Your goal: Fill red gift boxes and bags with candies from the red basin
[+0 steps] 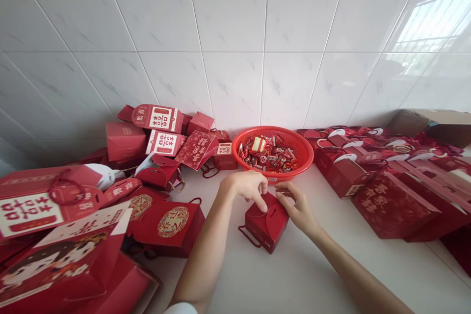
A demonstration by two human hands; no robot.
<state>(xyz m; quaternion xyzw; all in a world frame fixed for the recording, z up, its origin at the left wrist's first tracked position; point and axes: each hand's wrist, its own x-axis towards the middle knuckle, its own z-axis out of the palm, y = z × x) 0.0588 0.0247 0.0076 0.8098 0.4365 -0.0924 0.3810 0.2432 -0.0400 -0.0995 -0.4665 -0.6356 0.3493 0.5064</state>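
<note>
A small red gift box (265, 223) stands on the white table, its rounded top flaps folded over and a slot showing in the lid. A dark red cord handle hangs down at its left side. My left hand (247, 187) bends over the top, with thumb and curled fingers pressed on the flap. At the right edge of the lid, my right hand (297, 206) grips with curved fingers at the back and the thumb near the slot. Just behind the box is a red plastic basket (309, 157) holding many wrapped sweets (272, 158).
Red gift boxes (127, 140) lie piled on the left, some tipped over. On the right, rows of red boxes and bags (393, 203) stand close together. A brown cardboard box (412, 122) is at the back right. A tiled wall (235, 83) rises behind the table.
</note>
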